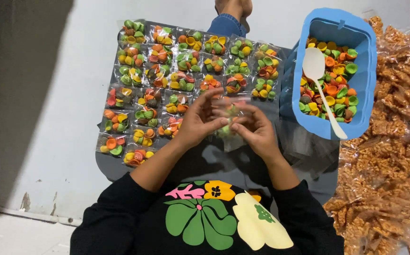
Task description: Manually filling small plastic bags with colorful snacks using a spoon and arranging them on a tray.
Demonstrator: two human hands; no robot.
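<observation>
My left hand (pixel 199 121) and my right hand (pixel 253 131) meet over the middle of a dark grey tray (pixel 115 168). Together they hold a small clear plastic packet (pixel 227 119) with colourful shell-shaped crackers inside; the fingers pinch it from both sides. The packet is blurred and partly hidden by my fingers. Rows of several filled packets (pixel 167 71) lie flat on the tray beyond and to the left of my hands.
A blue plastic tub (pixel 363 80) at the right holds loose colourful crackers and a white spoon (pixel 319 78). A pile of clear bags of orange snacks (pixel 389 156) covers the far right. A foot and a jeans leg (pixel 231 19) show at the top.
</observation>
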